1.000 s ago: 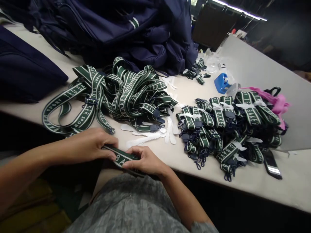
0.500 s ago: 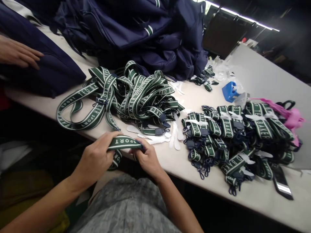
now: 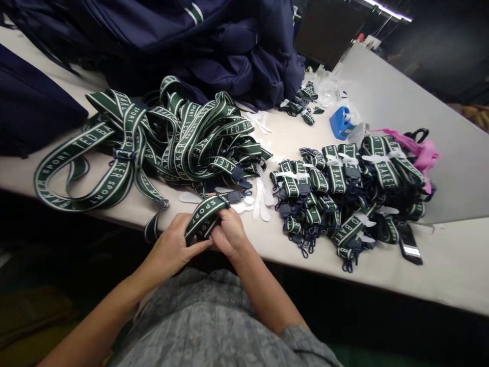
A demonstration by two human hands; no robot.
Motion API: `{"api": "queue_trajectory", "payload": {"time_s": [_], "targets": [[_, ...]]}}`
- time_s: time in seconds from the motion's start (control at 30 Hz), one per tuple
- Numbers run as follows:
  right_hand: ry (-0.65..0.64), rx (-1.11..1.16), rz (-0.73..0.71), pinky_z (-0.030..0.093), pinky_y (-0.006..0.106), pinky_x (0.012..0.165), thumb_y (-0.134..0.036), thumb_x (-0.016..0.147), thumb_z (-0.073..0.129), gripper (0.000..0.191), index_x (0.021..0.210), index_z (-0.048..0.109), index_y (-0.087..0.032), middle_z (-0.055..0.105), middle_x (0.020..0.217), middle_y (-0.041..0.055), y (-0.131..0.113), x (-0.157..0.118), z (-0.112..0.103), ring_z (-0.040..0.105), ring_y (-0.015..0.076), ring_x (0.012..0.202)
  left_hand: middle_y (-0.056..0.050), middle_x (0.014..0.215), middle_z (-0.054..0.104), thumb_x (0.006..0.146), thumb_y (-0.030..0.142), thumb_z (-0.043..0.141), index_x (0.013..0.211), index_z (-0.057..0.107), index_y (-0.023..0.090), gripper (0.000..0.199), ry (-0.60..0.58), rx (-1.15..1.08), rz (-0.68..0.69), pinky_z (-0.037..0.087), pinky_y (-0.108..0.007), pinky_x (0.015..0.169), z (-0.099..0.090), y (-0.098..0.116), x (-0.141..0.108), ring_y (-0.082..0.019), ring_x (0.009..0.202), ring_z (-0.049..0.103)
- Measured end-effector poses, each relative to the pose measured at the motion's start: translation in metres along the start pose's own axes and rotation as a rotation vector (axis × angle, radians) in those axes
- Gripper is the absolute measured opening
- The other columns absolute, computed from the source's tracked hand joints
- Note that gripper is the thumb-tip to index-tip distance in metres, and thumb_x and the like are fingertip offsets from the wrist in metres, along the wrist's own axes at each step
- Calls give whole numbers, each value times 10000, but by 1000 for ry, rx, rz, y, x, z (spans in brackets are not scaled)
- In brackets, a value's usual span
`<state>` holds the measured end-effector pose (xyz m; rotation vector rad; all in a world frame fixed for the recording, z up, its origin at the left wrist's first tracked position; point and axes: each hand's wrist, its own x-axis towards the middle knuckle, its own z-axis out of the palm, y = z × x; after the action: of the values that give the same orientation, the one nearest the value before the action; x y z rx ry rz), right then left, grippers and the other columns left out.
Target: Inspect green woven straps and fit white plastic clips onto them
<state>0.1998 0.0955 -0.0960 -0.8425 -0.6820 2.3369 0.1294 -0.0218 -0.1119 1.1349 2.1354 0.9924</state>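
Note:
Between my hands is a green webbing strap [image 3: 206, 216] with white lettering, bent into a folded loop near the table's front edge. My left hand [image 3: 178, 242] is closed around its left side, the thumb reaching under toward the right. Fingers of my right hand [image 3: 229, 232] pinch the strap's other end, where a dark fitting partly shows. Just beyond lie white plastic ties [image 3: 262, 199] and a heap of loose straps [image 3: 183, 137]. To the right sit several folded straps [image 3: 336, 171], bundled with white ties and bearing dark hooks.
Navy bags [image 3: 229, 56] are piled at the back, and another navy bag [image 3: 34, 102] lies at the left. A blue tape dispenser [image 3: 341, 123], pink strip [image 3: 424, 153] and phone [image 3: 410, 244] are on the right. A grey partition [image 3: 397, 107] borders the table.
My hands have come closer together, folding the strap between them into a tighter loop. The view has shifted right, and another person's hand at the left is out of sight.

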Motion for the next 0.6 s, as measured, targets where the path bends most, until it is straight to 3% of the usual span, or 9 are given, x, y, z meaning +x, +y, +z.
{"api": "queue_trajectory", "payload": {"time_s": [0.07, 0.17, 0.3, 0.43, 0.53, 0.6], "targets": [[-2, 87, 46, 528, 277, 728, -72, 610, 607, 267, 844, 638, -198, 626, 645, -57, -1, 3, -3, 570, 138, 644, -69, 1081, 650, 743, 558, 716, 1168, 549, 188, 588, -87, -119, -51, 493, -438, 922, -2, -2, 6, -295, 1015, 622], [-28, 109, 53, 518, 255, 712, -59, 586, 644, 235, 776, 625, -197, 632, 644, -58, -2, 4, -8, 571, 128, 643, -58, 1057, 677, 721, 524, 747, 1148, 554, 182, 580, -110, -302, -112, 511, -395, 906, -2, 0, 9, -279, 998, 645], [-61, 45, -12, 490, 214, 723, -111, 608, 707, 239, 822, 639, -193, 659, 722, -55, -1, 4, -14, 601, 115, 725, -20, 814, 683, 758, 548, 686, 1138, 514, 183, 555, -194, -440, -222, 557, -371, 725, -2, 8, 7, -259, 765, 678], [-53, 6, -5, 494, 239, 767, -149, 601, 700, 467, 1059, 627, -201, 671, 746, -64, 1, -4, -15, 616, 131, 732, -83, 1012, 681, 792, 484, 610, 1205, 503, 177, 526, -60, -52, -132, 535, -409, 822, 6, 13, 4, -311, 933, 679], [-163, -24, 58, 512, 258, 832, -183, 618, 722, 708, 1293, 509, -220, 717, 969, -26, 4, -15, -15, 651, 141, 835, -190, 1160, 656, 876, 433, 474, 1394, 374, 121, 613, 9, 296, -135, 529, -455, 786, 19, 15, -1, -378, 974, 684], [-197, -171, -11, 507, 292, 930, -213, 607, 810, 894, 1406, 408, -243, 706, 1110, 4, 8, -23, -17, 660, 160, 958, -234, 1121, 672, 901, 340, 390, 1375, 424, 92, 536, -7, 423, -79, 531, -450, 723, 28, 15, -8, -392, 922, 700]]}}
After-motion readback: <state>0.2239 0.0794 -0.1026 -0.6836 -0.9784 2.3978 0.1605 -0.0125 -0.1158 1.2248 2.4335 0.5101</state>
